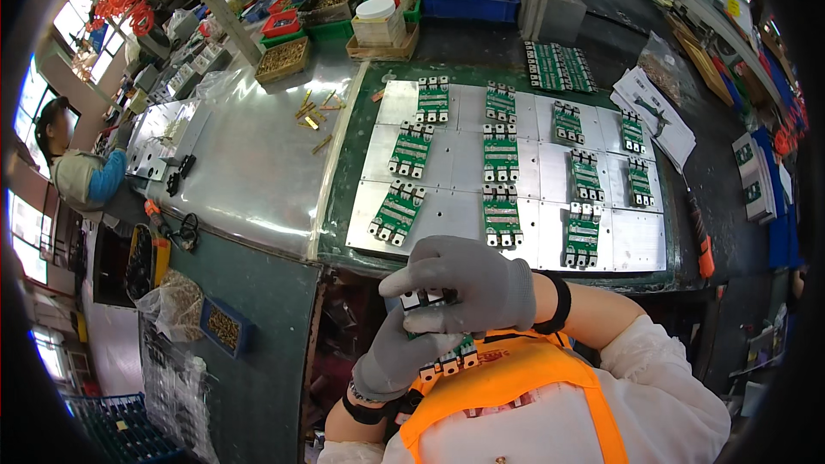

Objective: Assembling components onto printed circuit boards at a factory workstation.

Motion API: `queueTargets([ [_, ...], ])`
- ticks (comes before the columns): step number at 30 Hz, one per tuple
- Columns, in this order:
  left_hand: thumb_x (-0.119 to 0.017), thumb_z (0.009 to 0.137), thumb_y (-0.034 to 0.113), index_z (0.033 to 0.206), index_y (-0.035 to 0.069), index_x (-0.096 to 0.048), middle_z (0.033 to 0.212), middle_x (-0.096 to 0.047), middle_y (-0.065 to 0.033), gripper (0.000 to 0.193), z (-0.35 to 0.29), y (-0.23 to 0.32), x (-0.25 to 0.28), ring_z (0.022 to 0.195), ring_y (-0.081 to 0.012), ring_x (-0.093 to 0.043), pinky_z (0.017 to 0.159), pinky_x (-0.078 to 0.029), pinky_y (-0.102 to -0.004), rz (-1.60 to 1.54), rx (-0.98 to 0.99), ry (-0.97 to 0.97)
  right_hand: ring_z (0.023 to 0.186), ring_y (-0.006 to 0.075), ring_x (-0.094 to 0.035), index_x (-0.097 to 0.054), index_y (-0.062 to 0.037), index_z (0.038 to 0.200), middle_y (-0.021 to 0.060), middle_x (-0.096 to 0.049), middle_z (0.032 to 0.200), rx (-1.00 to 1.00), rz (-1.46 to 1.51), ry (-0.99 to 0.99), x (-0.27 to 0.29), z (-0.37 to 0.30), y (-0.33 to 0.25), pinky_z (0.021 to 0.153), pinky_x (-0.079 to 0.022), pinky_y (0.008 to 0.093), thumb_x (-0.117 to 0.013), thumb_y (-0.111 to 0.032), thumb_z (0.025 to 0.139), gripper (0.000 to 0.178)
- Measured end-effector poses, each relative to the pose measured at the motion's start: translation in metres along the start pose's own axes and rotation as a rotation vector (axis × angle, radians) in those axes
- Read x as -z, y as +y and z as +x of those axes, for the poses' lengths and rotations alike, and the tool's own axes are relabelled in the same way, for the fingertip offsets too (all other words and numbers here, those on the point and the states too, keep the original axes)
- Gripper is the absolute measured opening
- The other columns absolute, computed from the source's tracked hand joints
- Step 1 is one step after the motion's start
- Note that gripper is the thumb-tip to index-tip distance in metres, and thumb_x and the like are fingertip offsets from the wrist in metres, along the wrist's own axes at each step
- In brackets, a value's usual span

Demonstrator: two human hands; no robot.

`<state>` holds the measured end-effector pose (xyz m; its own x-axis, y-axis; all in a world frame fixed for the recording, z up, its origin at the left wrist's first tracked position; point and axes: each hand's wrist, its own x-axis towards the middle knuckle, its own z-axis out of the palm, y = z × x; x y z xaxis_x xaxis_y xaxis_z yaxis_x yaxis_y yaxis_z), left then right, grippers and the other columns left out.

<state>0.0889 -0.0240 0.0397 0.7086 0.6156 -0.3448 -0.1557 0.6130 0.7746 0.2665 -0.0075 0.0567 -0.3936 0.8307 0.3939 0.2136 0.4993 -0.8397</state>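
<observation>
Close to my chest, in front of the bench edge, I hold a green circuit board [460,356] with black-and-white blocks along its ends. My right hand [473,283], in a grey glove, curls over its upper part, fingers bent across it. Below, my gloved left hand [394,359] grips the board from the left side. Much of the board is hidden by the gloves. Beyond my hands, silver metal plates [460,228] lie side by side on a green mat [341,206]. Several similar green boards [502,155] rest on them in columns, some slightly slanted.
A stack of green boards [559,67] and paper sheets [657,116] sit at the back right. An orange-handled tool [705,253] lies right of the plates. Brass pieces [311,120], a white tub [376,21] and a parts box [284,60] stand farther left. Another person [82,172] works at far left.
</observation>
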Motion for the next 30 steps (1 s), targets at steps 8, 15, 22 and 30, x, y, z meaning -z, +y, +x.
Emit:
queueTargets([
  [8,-0.058,0.076,0.001,0.118,0.0,-0.048,0.105,-0.058,-0.0082,0.042,-0.001,-0.001,-0.006,0.099,-0.0166,-0.058,0.085,-0.047,-0.0305,-0.038,-0.076,-0.085,0.069,0.0213,-0.059,-0.068,-0.0113,0.102,0.0084,-0.058,0.078,-0.039,-0.014,0.01,-0.002,-0.004,-0.006,0.061,-0.047,0.031,-0.074,-0.018,0.076,0.028],
  [15,-0.057,0.076,0.002,0.119,-0.001,-0.047,0.106,-0.058,-0.0085,0.044,-0.004,0.0,-0.011,0.1,-0.0163,-0.057,0.086,-0.046,-0.0303,-0.075,-0.099,-0.03,0.068,0.0209,-0.059,-0.068,-0.0102,0.1,0.0085,-0.058,0.076,-0.039,-0.014,0.011,-0.005,-0.004,-0.007,0.06,-0.047,0.0308,-0.074,-0.018,0.076,0.026],
  [22,-0.057,0.076,0.002,0.121,-0.002,-0.045,0.11,-0.057,-0.0096,0.047,-0.003,-0.004,-0.008,0.101,-0.0167,-0.057,0.087,-0.046,-0.0305,-0.029,-0.092,-0.024,0.068,0.0214,-0.059,-0.068,-0.01,0.101,0.008,-0.058,0.076,-0.009,0.011,0.01,-0.006,-0.004,-0.002,0.06,-0.047,0.031,-0.074,-0.016,0.076,0.026],
  [30,-0.055,0.074,0.001,0.126,-0.002,-0.044,0.108,-0.06,-0.0112,0.053,0.008,-0.008,0.0,0.097,-0.0187,-0.061,0.082,-0.051,-0.0296,-0.257,-0.152,-0.073,0.087,0.016,-0.055,-0.048,-0.0057,0.133,0.008,-0.056,0.102,-0.188,0.143,0.015,0.013,-0.014,-0.006,0.076,-0.046,0.0284,-0.071,-0.007,0.073,0.064],
])
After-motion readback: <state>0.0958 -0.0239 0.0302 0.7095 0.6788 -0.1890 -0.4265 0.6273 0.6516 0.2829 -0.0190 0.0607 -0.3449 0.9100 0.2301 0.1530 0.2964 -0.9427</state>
